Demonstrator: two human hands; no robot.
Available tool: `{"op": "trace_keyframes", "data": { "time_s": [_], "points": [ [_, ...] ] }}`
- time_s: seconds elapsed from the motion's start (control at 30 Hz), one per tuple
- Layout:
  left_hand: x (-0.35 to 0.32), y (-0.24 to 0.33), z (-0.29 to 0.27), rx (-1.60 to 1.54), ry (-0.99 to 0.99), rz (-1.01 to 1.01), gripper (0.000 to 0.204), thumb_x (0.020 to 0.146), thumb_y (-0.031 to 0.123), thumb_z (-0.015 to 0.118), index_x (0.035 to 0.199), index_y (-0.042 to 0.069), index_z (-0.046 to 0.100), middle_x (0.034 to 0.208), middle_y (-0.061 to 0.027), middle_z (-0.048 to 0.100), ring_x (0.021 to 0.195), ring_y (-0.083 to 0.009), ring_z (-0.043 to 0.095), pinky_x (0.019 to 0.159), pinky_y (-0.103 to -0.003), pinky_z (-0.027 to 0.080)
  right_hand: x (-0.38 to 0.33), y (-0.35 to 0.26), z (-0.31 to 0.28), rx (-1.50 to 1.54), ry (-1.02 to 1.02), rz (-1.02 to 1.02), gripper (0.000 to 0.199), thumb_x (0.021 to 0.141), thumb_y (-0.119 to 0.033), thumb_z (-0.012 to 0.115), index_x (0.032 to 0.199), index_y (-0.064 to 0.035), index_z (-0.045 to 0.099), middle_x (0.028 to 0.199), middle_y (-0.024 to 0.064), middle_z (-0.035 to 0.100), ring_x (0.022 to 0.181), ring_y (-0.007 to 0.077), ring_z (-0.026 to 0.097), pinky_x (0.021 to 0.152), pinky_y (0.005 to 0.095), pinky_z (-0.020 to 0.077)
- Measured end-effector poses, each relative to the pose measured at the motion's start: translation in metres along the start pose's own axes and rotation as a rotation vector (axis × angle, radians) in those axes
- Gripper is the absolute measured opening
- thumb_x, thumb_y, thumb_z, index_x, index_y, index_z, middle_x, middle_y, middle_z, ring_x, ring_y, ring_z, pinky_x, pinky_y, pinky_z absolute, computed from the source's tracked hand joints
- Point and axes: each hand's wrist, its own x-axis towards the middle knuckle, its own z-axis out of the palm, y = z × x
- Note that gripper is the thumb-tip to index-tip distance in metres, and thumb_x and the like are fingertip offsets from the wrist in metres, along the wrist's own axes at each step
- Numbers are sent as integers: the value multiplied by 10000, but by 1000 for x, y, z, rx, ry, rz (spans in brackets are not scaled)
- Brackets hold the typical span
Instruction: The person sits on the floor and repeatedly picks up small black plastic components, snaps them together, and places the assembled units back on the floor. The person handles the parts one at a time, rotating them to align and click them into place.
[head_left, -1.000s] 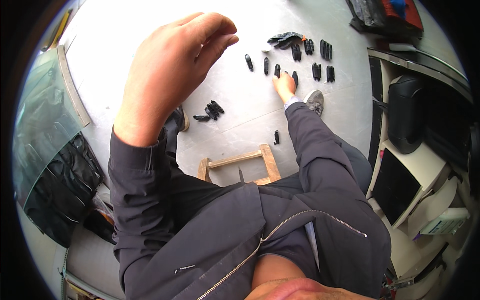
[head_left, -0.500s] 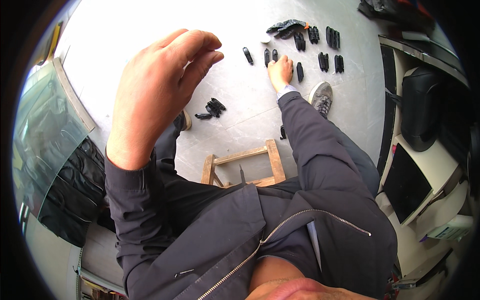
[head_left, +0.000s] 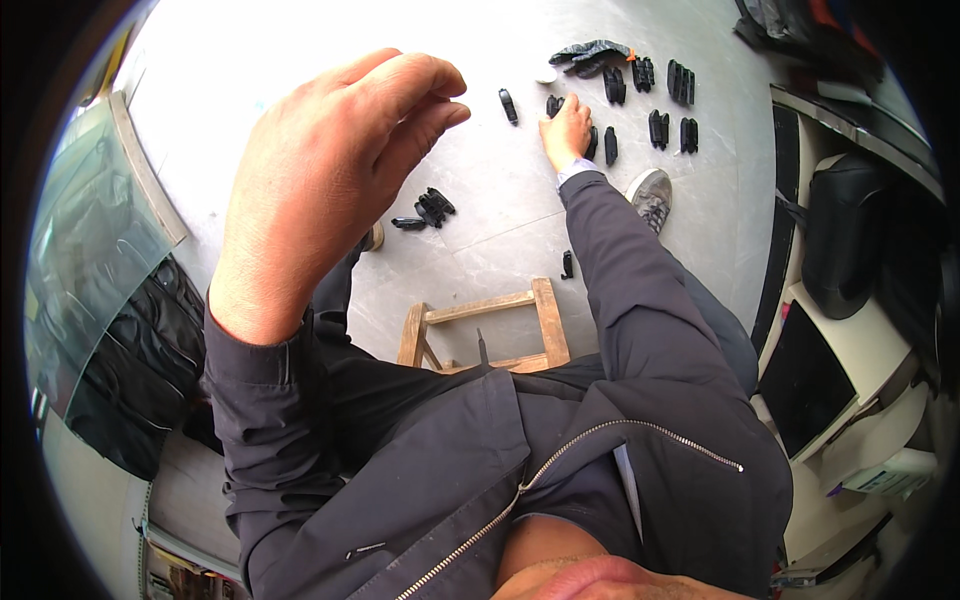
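Observation:
My left hand (head_left: 320, 170) is raised at the upper left, its fingers bent and a gap between thumb and forefinger. Nothing shows in it. Farther out, my right hand (head_left: 568, 132) reaches down to the tiled floor, its fingers closed on a pair of small black elongated parts (head_left: 555, 105). One black part (head_left: 592, 143) lies against its right side, partly hidden. Another upright black part (head_left: 611, 146) lies just beyond that. A single black part (head_left: 509, 106) lies to the left. What kind of parts they are, I cannot tell.
Several groups of similar black parts (head_left: 680, 82) lie at the far right, beside a dark glove (head_left: 592, 54). A loose pile (head_left: 434, 206) lies left of centre. A wooden stool frame (head_left: 545, 320) stands before me. Glass (head_left: 90, 250) and a cabinet (head_left: 840, 320) flank me.
My right hand has shifted slightly, and the two black parts at its fingertips now sit close together. A part beside the hand has come into sight. My left hand stays raised.

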Motion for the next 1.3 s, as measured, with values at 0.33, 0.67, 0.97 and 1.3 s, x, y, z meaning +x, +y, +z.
{"op": "trace_keyframes", "data": {
  "time_s": [0.33,0.67,0.97,1.3],
  "points": [
    [-6,-8,0,0,-6,-20,159,1017,175,754,1135,67,751,1041,-94,783,896,-284,773,780,-365,601,-23,-12,22,72,42,7,553,855,-202,825,1336,-85,579,1292,213,603,1251,421,612,1038,509,547],
    [-11,-25,-33,43,150,-257,220,1048,209,728,1174,33,770,1063,-116,816,977,-234,782,879,-339,597,-18,-30,17,129,-10,-17,586,887,-194,793,1406,-80,546,1330,250,574,1315,438,556,1087,539,503],
    [-45,-113,-45,-158,105,-382,340,1089,321,693,1331,89,748,1196,-83,808,1155,-199,756,1018,-332,582,-41,-57,16,33,30,-11,856,813,-463,896,1484,-93,514,1363,239,528,1344,435,485,1090,583,471],
    [-53,-99,-45,-116,73,-443,328,1089,313,684,1282,57,753,1157,-114,802,1092,-227,764,985,-343,579,-34,-67,24,-61,14,-47,541,886,-240,804,1382,-146,608,1310,239,515,1301,434,487,1045,591,470]
  ]
}}
